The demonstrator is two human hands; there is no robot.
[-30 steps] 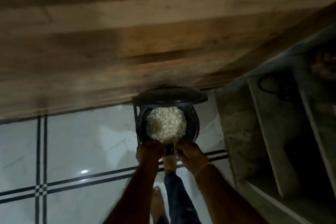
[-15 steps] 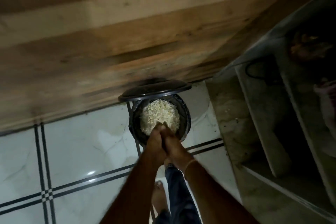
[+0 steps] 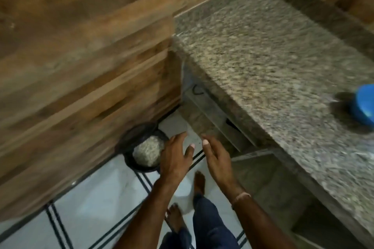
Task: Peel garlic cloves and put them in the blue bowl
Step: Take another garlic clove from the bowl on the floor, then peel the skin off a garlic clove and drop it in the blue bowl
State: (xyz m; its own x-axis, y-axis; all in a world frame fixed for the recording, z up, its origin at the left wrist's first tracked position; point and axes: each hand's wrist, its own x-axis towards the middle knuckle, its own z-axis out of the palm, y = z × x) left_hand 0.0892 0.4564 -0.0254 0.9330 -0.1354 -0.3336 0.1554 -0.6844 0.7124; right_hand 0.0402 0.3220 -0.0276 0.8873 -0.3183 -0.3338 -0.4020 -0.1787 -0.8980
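- Left hand (image 3: pixel 175 158) and right hand (image 3: pixel 217 156), fingers spread, hold nothing by a black bin (image 3: pixel 128 157) of pale scraps (image 3: pixel 148 150), probably discarded garlic skins.
- Blue bowl (image 3: pixel 364 108) waits on the granite bench (image 3: pixel 263 62), well apart.

A bin (image 3: pixel 139 168) stands on the floor (image 3: pixel 97 204) against the foot of a wooden panel (image 3: pixel 81 66), left of the desk (image 3: pixel 263 62), with a heap of peelings (image 3: pixel 148 150) in it. The left hand (image 3: pixel 176 159) hangs over the bin's right edge, the right hand (image 3: pixel 216 159) just beside it and apart from it, before the shelves (image 3: pixel 212 119) under the desk. A bowl (image 3: pixel 364 107) sits on the desk at far right, well apart from the bin.
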